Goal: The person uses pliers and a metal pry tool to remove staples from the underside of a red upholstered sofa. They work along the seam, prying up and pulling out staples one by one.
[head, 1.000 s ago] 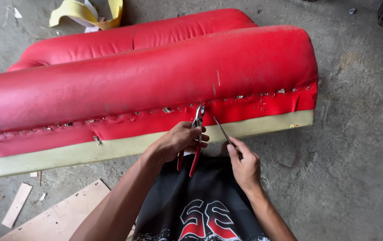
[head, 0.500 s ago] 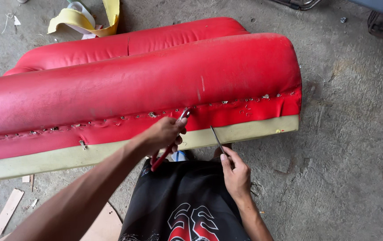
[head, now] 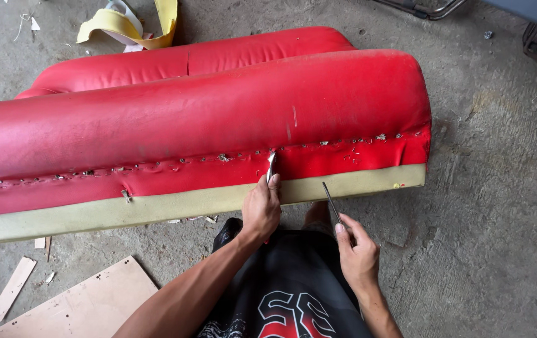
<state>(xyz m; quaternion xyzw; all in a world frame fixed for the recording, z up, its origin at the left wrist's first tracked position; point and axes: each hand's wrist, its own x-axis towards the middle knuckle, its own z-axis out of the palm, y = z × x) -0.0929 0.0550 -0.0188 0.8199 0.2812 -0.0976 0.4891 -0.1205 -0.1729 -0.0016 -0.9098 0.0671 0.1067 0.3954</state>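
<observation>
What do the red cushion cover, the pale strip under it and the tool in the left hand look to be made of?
Red cover: likely vinyl or leather, with a smooth, slightly glossy, scuffed skin. Pale strip: probably foam padding, matte yellowish and soft-edged. Tool in the left hand: metal, going by its shiny grey tip. The thin rod in the right hand looks like dark metal too.

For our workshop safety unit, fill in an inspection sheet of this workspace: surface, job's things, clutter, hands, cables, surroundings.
Surface: bare concrete floor, dusty and cracked.
Job's things: red upholstered seat lying on the floor, staples along its seam; pliers; thin metal tool.
Clutter: wood offcuts, yellow foam scraps.
Hands: left hand holds the pliers at the seam; right hand holds the thin metal tool, clear of the seat.
Cables: nothing seen.
Surroundings: metal frame at the top edge.
</observation>
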